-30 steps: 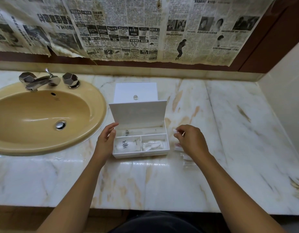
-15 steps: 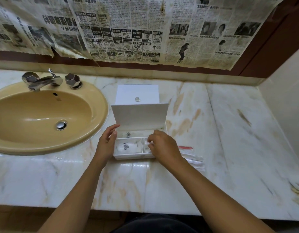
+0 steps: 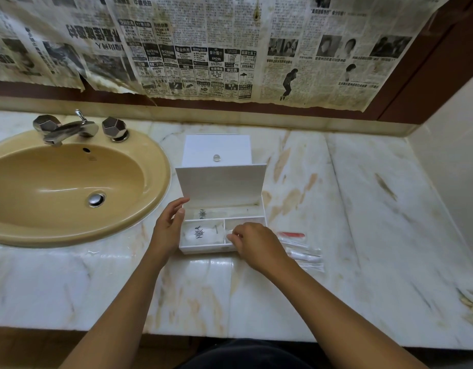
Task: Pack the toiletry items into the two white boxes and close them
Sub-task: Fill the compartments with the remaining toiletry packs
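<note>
Where the two bare forearms reach out over the pale veined marble counter, the right hand hangs over the front right compartment of the open white rectangular box. Its fingers are curled and pinched together low in that compartment, but the knuckles cover the tips, so I cannot tell whether anything is held between them. The left hand rests against the box's left wall, fingers loosely spread and extended, the thumb at the rim and the fingertips up near the corner of the raised white lid; it steadies the box rather than grasping it.

A soft white pouch printed with a dark compass mark lies in the front left compartment. The long back compartment holds a flat clear sachet with a similar mark, hard to make out. What fills the right compartment is hidden by the hand.

Just right of the box, partly behind the right wrist, a few clear plastic-wrapped items lie on the marble, one showing a red strip; their contents are too blurred to name.

Beyond the upright lid sits a second white box with a small clear knob on its closed lid, its lower part cut off by the lid in front. To the left lies the oval tan basin with its chrome tap, and yellowed newspaper sheets cover the wall behind.
</note>
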The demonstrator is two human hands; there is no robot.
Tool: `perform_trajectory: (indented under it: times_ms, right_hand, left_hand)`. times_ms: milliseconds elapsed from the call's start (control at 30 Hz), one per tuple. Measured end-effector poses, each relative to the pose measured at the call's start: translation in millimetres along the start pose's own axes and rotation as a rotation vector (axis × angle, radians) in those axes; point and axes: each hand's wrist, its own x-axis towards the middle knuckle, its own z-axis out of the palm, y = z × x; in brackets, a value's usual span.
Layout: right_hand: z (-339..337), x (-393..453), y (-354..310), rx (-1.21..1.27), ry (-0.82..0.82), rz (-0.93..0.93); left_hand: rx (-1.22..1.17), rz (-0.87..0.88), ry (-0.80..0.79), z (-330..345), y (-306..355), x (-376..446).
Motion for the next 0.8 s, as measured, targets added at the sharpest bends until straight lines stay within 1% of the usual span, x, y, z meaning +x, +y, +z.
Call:
perform_trajectory:
  times_ms: [100, 300, 367, 433, 500, 600, 700, 800]
  right_hand:
    - [-3, -2, 3, 0.066, 0.029, -0.020]
    - [-27, -4, 17, 0.186, 0.219, -0.013]
    - [-36, -4, 25, 0.195, 0.281, 0.015]
    - [-44, -3, 35, 0.190, 0.304, 0.061]
    - [-49, -2, 47, 0.155, 0.281, 0.131]
    - [-51, -3, 67, 0.058, 0.156, 0.265]
    - [-45, -5, 81, -0.005, 0.055, 0.338]
    - [-38, -6, 85, -0.029, 0.005, 0.392]
  left_hand:
    - [-0.001, -0.001, -0.001, 0, 0, 0]
    - [-0.003, 0.003, 0.007, 1, 0, -1]
    - [-0.002, 0.005, 0.010, 1, 0, 0]
    - [-0.003, 0.005, 0.010, 1, 0, 1]
    - [0.001, 0.006, 0.008, 1, -1, 0]
    - [0.002, 0.008, 0.007, 1, -2, 0]
    - [0.000, 0.005, 0.007, 1, -1, 0]
    - [0.006, 0.003, 0.007, 1, -1, 0]
